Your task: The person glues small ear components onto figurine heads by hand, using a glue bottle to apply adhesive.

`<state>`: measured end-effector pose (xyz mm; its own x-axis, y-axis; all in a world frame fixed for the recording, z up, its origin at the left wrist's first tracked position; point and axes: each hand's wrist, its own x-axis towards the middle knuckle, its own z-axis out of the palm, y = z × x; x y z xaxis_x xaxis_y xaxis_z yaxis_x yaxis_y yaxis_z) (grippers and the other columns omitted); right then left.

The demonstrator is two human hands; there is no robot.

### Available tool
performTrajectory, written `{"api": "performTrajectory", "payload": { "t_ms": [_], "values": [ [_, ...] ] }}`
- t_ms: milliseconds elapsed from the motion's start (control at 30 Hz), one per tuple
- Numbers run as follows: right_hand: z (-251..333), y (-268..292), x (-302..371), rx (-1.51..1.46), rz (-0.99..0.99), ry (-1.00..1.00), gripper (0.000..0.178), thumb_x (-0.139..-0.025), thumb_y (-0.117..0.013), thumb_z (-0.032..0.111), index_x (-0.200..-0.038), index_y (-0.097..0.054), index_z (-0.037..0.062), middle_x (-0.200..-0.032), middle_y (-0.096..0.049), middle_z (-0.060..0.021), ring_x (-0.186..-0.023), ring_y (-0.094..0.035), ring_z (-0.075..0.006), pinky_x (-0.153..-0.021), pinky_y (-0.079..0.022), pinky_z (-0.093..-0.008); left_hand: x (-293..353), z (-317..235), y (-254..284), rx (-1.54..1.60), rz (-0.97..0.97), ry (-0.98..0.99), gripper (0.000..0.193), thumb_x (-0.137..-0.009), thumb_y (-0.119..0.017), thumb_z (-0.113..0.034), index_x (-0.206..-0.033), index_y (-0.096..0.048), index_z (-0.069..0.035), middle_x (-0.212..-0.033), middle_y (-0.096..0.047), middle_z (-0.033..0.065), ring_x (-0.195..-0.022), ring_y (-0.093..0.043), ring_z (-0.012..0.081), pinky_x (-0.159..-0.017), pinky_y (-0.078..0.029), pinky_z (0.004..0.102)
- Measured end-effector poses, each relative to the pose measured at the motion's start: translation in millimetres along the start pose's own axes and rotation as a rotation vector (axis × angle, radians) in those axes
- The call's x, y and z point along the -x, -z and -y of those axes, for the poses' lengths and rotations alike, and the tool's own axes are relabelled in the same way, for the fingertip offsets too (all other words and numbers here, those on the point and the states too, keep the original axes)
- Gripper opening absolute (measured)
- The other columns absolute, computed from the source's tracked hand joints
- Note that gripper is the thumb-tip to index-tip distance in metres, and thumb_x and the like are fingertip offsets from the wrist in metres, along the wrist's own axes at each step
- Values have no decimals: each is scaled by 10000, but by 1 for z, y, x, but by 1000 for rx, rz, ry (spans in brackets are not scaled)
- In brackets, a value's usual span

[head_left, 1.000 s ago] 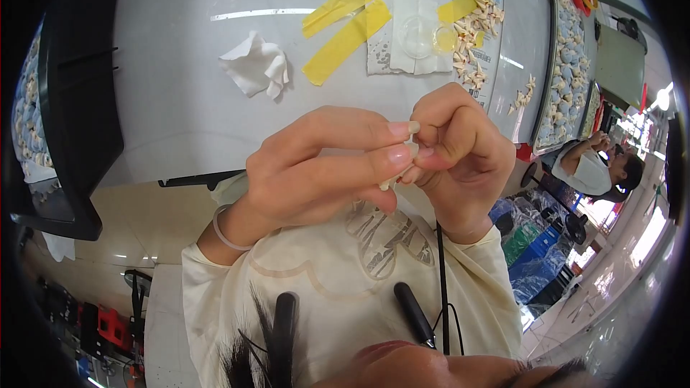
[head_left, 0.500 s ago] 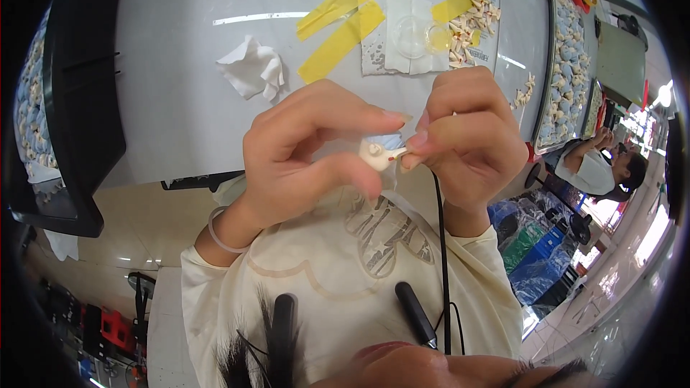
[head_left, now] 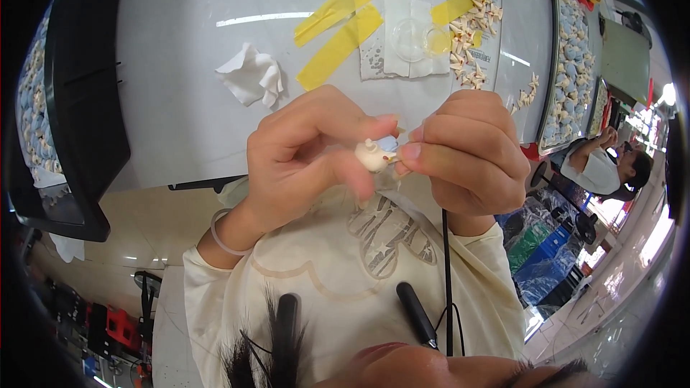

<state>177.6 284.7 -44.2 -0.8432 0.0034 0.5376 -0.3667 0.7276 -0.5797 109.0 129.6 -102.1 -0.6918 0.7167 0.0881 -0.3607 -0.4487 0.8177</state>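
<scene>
In front of my chest, my left hand (head_left: 298, 158) holds a small cream and light-blue figurine (head_left: 370, 157) between thumb and fingers. A round knob and a small red mark show on its cream part; the fingers hide some of the blue. My right hand (head_left: 478, 154) is closed, its thumb and forefinger pinching something small and pale at the figurine's right end. Whether that is a separate piece or part of the figurine I cannot tell. Beyond my right hand lies a pile of small pointed cream pieces (head_left: 466, 39) with reddish marks.
A crumpled white tissue (head_left: 248, 75) and yellow tape strips (head_left: 341, 47) lie on the grey table. Clear round dishes (head_left: 410, 36) rest on folded white paper (head_left: 419, 67). Blue-and-cream pieces fill a tray (head_left: 554, 50) at right and a black bin (head_left: 83, 108) at left. Another person (head_left: 600, 165) sits far right.
The figurine has turned a little in my fingers, its knob now pointing more upward. My right hand has dropped slightly, still pinching at the figurine's end.
</scene>
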Motion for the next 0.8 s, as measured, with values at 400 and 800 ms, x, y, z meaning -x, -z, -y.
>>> {"api": "performTrajectory", "payload": {
  "t_ms": [400,800],
  "values": [
    [-11,7,-3,-31,50,12,143,-564,-664,47,-703,-636,26,-723,-592,-80,-625,-547,-197,-557,-437,-286,-2,-9,3,-161,64,100,323,-739,-672,-152,-975,-593,53,-939,-605,123,-761,-543,134,-648,-415,233],
    [-91,78,7,379,75,-489,94,-683,-614,14,-777,-619,9,-751,-611,-56,-648,-544,-145,-589,-413,-241,-10,-9,4,-158,132,-48,344,-736,-582,65,-1072,-513,88,-1033,-545,179,-932,-537,209,-832,-425,299]
  ]
}}
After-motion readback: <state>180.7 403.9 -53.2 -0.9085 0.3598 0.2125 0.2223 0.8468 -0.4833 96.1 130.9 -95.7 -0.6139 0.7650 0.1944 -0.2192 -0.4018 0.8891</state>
